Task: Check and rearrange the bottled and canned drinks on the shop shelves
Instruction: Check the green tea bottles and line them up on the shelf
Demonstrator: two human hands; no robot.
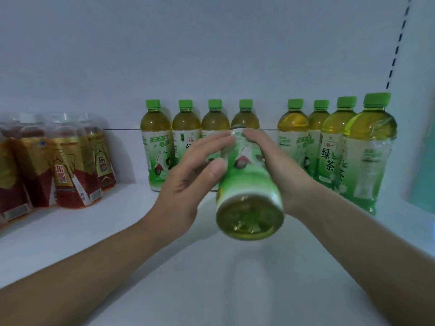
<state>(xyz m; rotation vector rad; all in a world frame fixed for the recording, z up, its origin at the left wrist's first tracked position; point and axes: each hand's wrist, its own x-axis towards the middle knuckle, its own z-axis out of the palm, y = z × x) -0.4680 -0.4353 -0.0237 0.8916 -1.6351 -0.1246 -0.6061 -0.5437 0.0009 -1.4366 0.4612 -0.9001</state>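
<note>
Both forearms reach in from the bottom corners and meet over the white shelf, where a green tea bottle is held between the two hands. The bottle lies nearly level in the air, clear of the shelf, with its round base turned toward the camera and its cap end pointing toward the back (the cap itself is hidden behind the hands).

The left hand lies along the bottle's left side. Its fingers are nearly straight and close together, pressed flat against the label, and the thumb rests on the label nearer the base. The right hand is on the opposite side with the wrist bent inward; its fingers curl over the top of the bottle, so this hand grips it while the left one only presses.

Behind the hands, upright against the back wall, stand four green-capped tea bottles in a row, then a gap, then four more tea bottles curving forward on the right. Well apart on the left sits a cluster of red and gold bottles, blurred. A slotted upright runs up the right side.
</note>
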